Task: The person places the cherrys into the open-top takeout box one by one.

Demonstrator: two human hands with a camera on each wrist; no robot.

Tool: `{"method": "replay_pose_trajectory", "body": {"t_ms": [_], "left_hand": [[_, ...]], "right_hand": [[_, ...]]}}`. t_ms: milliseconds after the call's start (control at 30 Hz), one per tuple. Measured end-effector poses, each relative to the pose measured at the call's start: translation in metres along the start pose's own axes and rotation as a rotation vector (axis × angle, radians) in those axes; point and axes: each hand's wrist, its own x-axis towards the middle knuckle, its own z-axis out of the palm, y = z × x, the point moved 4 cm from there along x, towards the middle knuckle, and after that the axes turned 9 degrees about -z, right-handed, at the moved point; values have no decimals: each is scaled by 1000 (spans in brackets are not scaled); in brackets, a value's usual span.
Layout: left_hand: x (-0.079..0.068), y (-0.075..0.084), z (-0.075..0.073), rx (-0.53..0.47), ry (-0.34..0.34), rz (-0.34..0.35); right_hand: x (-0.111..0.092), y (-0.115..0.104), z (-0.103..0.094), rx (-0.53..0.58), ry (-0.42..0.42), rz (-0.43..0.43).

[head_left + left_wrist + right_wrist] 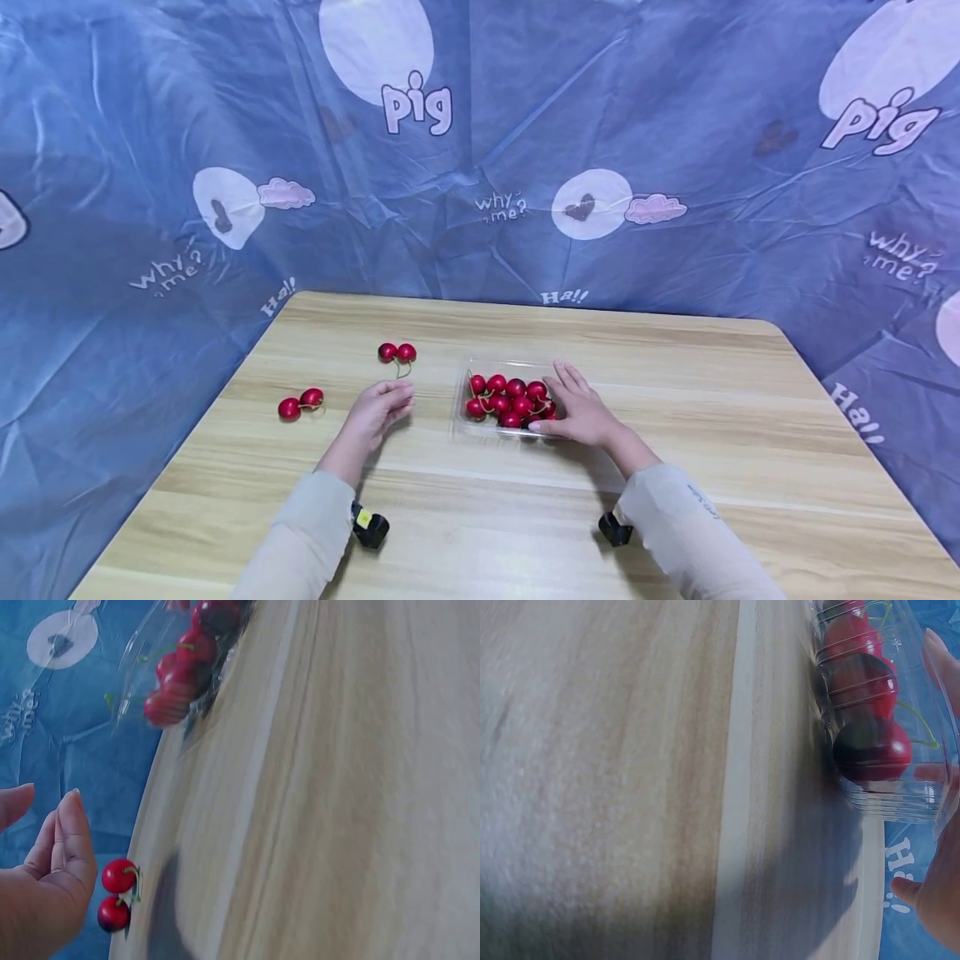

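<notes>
My left hand (378, 408) is in front of a pair of red cherries (397, 353), its fingertips just short of their joined green stems. The left wrist view shows a gap between thumb and fingers (71, 832), with nothing held there. A clear plastic box (483, 364) holds several red cherries (510, 400), some with stems. At its right end rests my right hand (588, 414), thumb by the front rim and fingers extended toward the back. The right wrist view cuts off much of this hand, so its contact with the box is partly hidden.
Another pair of cherries (301, 405) lies farther left on the light wooden table (480, 508). A blue printed cloth (465, 167) hangs behind the table and along its sides. Black wrist cameras sit beneath both sleeves.
</notes>
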Motion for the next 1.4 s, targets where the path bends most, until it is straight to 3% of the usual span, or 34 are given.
{"method": "replay_pose_trajectory", "body": {"t_ms": [700, 1200, 1400], "left_hand": [[-24, -11, -59, -123, 121, -32], [-28, -12, -78, -151, 154, -80], [-27, -10, -85, -215, 154, -86]], "right_hand": [[3, -4, -4, -5, -14, 0], [1, -2, -2, 2, -16, -4], [1, -1, -3, 2, -12, 6]]}}
